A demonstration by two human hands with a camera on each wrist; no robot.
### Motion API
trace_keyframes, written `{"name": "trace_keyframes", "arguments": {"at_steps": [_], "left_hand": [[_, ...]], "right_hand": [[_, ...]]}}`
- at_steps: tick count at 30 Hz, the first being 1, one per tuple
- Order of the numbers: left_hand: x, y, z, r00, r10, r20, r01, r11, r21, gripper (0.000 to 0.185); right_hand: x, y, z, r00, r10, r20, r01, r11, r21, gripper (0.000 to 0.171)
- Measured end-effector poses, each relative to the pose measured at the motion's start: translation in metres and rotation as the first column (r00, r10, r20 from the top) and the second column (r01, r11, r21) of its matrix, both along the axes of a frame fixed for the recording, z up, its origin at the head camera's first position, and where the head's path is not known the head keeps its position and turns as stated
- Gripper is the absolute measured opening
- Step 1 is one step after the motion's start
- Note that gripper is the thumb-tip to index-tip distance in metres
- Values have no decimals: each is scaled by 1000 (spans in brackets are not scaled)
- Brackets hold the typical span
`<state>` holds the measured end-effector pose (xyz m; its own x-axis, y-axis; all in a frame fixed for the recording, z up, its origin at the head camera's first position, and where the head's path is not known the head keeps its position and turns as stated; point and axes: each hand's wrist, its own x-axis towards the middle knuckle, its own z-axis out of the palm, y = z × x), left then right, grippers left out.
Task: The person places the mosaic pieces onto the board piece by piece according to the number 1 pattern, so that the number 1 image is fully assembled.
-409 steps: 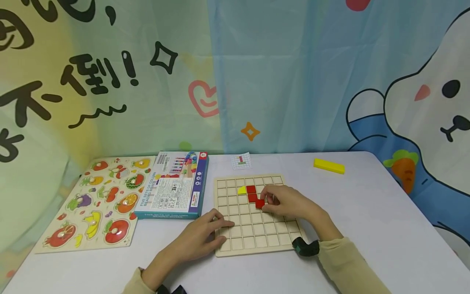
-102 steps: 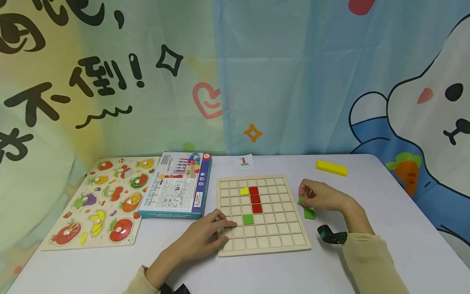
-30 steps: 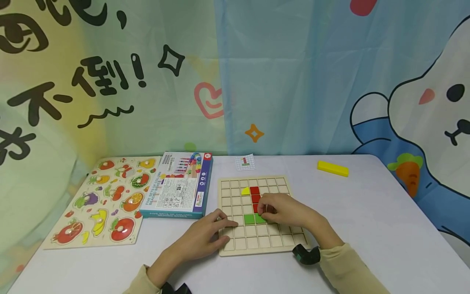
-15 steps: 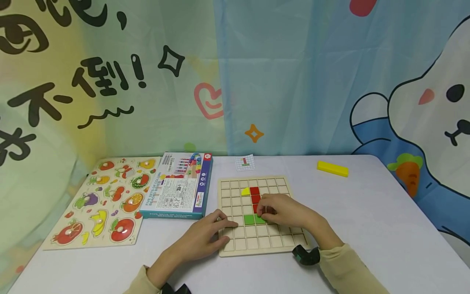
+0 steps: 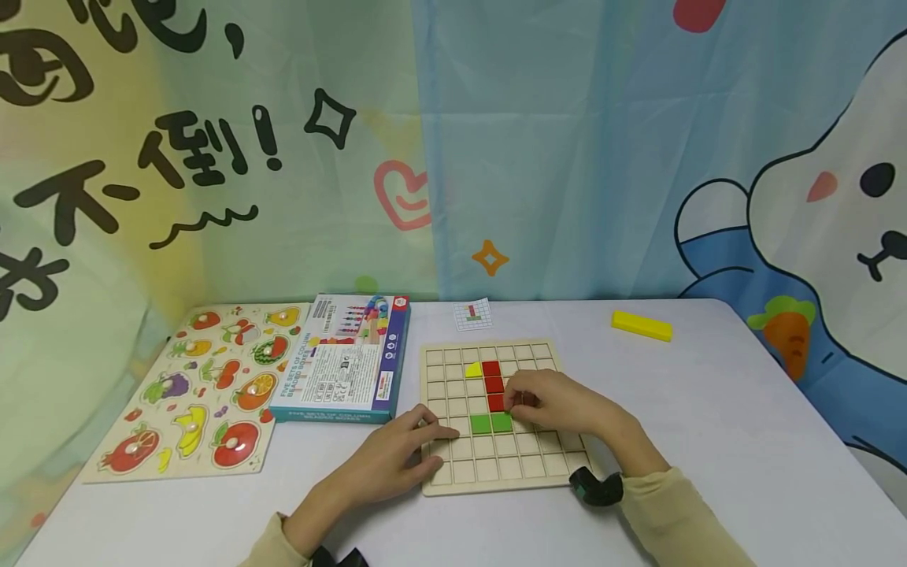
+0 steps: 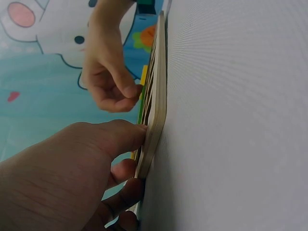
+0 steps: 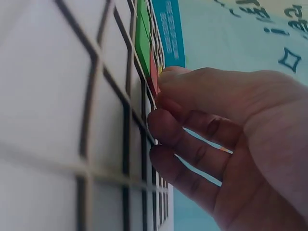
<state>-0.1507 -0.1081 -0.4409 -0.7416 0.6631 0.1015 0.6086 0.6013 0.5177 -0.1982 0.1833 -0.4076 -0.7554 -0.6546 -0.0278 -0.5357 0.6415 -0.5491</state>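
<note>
A wooden grid board lies on the table. Three red square tiles form a column on it, with a small yellow tile left of the top one. Below the column, two green square tiles sit side by side. My right hand hovers with bent fingers beside the lowest red tile; nothing shows between its fingertips in the right wrist view. My left hand rests at the board's left side, index finger on the board and thumb against its edge.
Behind the board lies a small grid card with a red and green pattern. A yellow bar is at the back right. At left are a boxed set and a fruit puzzle board. A printed curtain hangs behind.
Over the earlier frames a third red tile and two green tiles came onto the board. My right hand has just let go of the second green tile and drawn slightly up and right.
</note>
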Motion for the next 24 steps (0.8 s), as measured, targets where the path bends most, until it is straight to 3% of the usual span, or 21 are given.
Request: {"name": "trace_keyframes", "arguments": {"at_steps": [8,18,24], "left_hand": [[0,0,0,1000,-3,-3,3,1000,-4,35],[0,0,-1,1000,-2,6,2,1000,-6,35],[0,0,-1,1000,-2,-2,2,1000,-2,35]], "right_hand": [[-7,28,4,988,-123,94,121,992,22,6],[-13,61,12,969,-179,171,174,984,49,10],[-15,79,11,942,-228,247,211,973,94,13]]}}
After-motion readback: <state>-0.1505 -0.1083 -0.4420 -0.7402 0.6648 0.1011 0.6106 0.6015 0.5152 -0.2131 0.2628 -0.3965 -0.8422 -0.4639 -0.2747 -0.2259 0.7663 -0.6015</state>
